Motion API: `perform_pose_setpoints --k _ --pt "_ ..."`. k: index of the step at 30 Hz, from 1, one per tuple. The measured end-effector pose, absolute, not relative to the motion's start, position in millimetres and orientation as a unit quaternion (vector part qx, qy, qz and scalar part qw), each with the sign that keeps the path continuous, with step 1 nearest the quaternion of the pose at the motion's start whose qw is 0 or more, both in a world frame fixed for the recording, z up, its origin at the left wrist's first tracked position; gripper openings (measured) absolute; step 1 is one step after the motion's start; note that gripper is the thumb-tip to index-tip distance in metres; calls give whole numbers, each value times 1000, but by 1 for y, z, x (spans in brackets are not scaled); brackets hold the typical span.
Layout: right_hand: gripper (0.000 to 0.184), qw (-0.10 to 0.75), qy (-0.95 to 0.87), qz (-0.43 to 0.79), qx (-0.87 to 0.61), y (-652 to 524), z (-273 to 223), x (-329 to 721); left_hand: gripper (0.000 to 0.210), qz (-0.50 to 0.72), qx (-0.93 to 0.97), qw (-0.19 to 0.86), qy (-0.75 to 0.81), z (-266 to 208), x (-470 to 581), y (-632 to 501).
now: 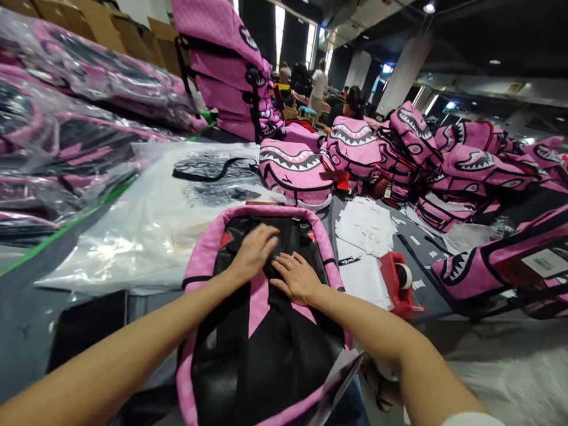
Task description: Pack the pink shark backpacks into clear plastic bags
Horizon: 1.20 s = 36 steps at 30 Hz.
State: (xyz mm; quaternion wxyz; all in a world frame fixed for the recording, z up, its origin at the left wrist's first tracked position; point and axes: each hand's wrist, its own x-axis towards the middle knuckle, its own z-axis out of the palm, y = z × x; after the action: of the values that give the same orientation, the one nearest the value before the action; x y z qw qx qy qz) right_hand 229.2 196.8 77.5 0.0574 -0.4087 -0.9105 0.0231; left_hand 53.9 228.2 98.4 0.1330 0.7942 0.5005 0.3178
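Backpack [275,331] | L hand [255,253], R hand [298,278] atop | clr bags [110,65]: pink packs [71,130]

it's a head-worn cam; sits above and behind the left hand [254,251] and right hand [300,278], facing forward and down; pretty close in, so both land around mid-frame; past them it looks way out, well beyond the hands, right up to the ceiling [492,38]

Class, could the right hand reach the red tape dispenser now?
Probably yes: the right hand rests on the bag; only its edge and papers seem to lie before the red tape dispenser.
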Motion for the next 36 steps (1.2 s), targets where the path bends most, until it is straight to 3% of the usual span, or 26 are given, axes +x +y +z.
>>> perform_pose_setpoints --k 4,7,11,15,18,21,23,25,30,33,36 --pt "42 98 -909 19 -405 199 59 231 28 221 911 208 278 111 66 121" --pt "41 163 -893 17 -420 193 55 229 22 192 961 135 143 82 70 82" --pt "36 224 -870 47 -437 198 56 228 24 225 969 38 97 43 69 87" --pt "32 285 -836 94 -460 189 80 233 26 231 944 -45 233 51 69 99" --pt "32 311 -883 66 -344 148 106 236 43 219 873 -91 426 57 66 116" --pt "31 195 -979 50 -39 104 114 238 55 196 845 -66 494 46 61 137" --pt "32 101 -991 56 75 92 105 238 60 196 851 -49 484 33 59 146" --pt "33 59 -996 62 40 96 87 237 61 210 851 -36 480 22 60 150" --pt "40 50 -997 59 -22 111 45 235 47 279 825 50 488 19 63 146" --pt "28 80 -996 32 -5 113 53 236 35 340 806 74 479 25 60 147" --pt "23 150 -987 -21 -53 136 87 237 37 393 768 64 502 30 54 155"
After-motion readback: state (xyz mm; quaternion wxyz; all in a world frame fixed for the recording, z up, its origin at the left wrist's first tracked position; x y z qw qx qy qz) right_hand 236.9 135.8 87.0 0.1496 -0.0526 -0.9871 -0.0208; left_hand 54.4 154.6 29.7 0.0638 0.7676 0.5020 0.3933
